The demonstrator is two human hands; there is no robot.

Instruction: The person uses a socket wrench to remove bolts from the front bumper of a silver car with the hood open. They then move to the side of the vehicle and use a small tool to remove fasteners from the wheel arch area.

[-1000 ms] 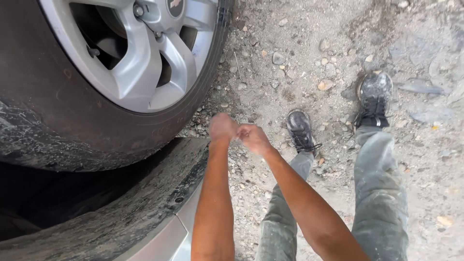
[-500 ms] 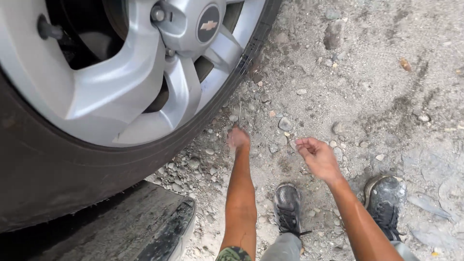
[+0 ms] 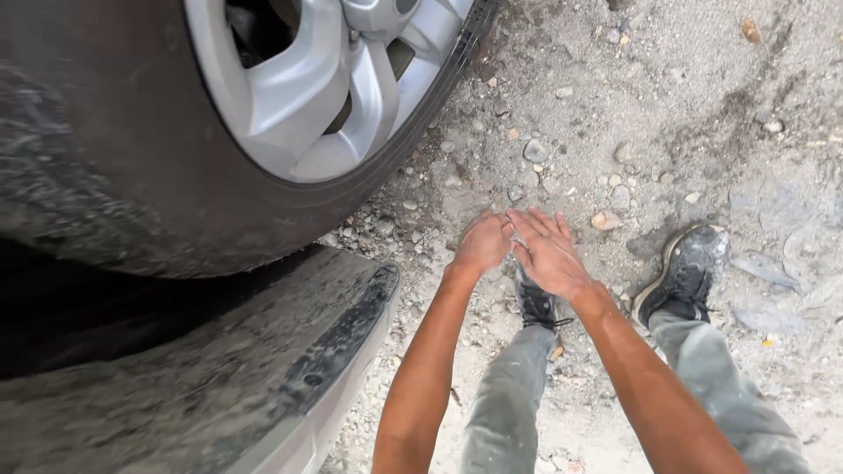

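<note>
Right at mid-frame, the left hand [image 3: 482, 243] is loosely curled and holds nothing, its knuckles touching the fingers of the right hand [image 3: 551, 252], which is flat and spread, also bare. Both hover over gravel [image 3: 667, 105]. A tyre [image 3: 132, 175] with a silver rim [image 3: 334, 88] fills the upper left; a dusty car sill [image 3: 263, 377] sits lower left. Two black shoes [image 3: 685, 272] stand below the hands
</note>
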